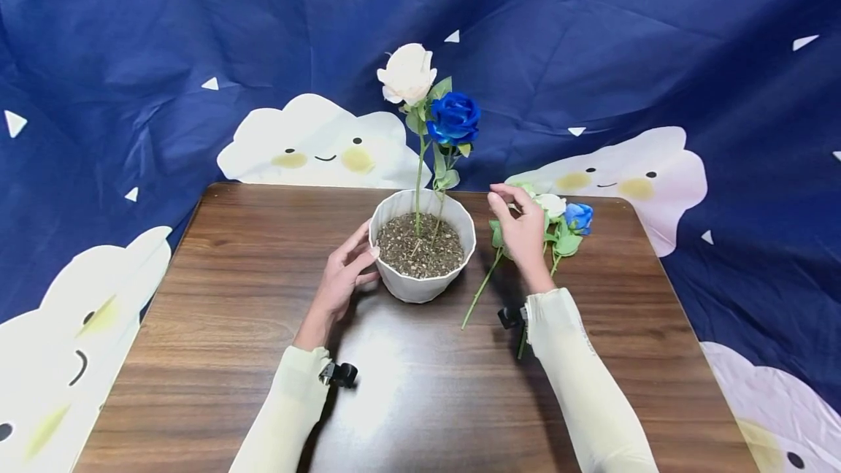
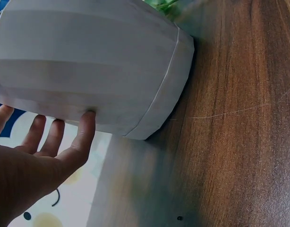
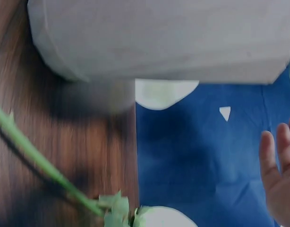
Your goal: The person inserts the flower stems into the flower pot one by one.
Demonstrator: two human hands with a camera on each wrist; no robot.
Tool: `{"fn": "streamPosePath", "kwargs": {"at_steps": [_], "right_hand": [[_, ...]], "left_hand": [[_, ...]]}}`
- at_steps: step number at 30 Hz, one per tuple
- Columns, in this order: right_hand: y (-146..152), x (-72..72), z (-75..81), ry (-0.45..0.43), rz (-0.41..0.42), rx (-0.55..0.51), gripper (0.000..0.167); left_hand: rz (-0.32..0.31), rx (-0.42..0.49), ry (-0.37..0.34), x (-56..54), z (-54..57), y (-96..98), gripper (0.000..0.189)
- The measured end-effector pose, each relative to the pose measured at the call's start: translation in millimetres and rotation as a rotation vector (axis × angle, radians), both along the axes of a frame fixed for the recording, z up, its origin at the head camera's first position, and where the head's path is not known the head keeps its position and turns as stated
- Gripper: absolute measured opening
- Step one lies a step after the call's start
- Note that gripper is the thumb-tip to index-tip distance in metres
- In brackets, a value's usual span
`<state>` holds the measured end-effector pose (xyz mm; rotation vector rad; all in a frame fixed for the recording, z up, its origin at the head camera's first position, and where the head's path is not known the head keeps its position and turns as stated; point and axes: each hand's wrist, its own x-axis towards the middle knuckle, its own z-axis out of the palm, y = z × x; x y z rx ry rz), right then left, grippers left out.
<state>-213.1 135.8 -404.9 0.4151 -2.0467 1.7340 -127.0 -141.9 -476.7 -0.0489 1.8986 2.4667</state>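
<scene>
Firstly, sleeves: pale and long, they came in from the near edge, one between seven and eight o'clock of the pot, the other near four.
Wrist devices: small and black, one at each cuff.
Tabletop: brown wood grain, with a bright glare at seven o'clock of the pot.
Left hand: it lay against the pot's outer wall between eight and nine o'clock, fingers extended and unclenched, tips touching the side.
Pot: white, faceted and upright, it stood on the tabletop between the hands, brown soil inside.
Right hand: at three o'clock, apart from the pot, fingers loose and grasping nothing; whether it touched the loose roses behind it, I could not tell.
Loose roses: white and blue blooms lay between two and three o'clock, partly hidden, green stems pointing nearward.
Planted roses: a white rose rose toward twelve, a blue rose at its four o'clock, both stems in the soil.
Backdrop: blue cloth hung behind, printed with smiling clouds.
</scene>
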Motion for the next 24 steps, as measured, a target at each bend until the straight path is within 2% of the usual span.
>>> {"fn": "streamPosePath", "kwargs": {"at_steps": [10,12,15,18,24], "right_hand": [[31,-1.7,-8.9,-0.128,-0.039,-0.05,0.024],[37,-4.6,-15.5,-0.158,-0.057,-0.055,0.025],[47,-12.7,-34.1,-0.223,-0.105,-0.068,0.026],[57,-22.2,-55.5,-0.337,-0.165,-0.095,0.028],[71,-33.9,-84.8,-0.63,-0.217,-0.264,0.033]], "left_hand": [[-0.007,0.0,0.006,0.0,0.5,-0.3,0.06],[-0.008,0.003,0.007,0.1,0.2,-0.3,0.06],[-0.011,0.003,0.008,0.2,-0.1,-0.6,0.06],[-0.01,0.003,0.005,-0.1,0.0,-0.6,0.06],[0.0,0.001,-0.003,1.3,1.8,0.3,0.06]]}}
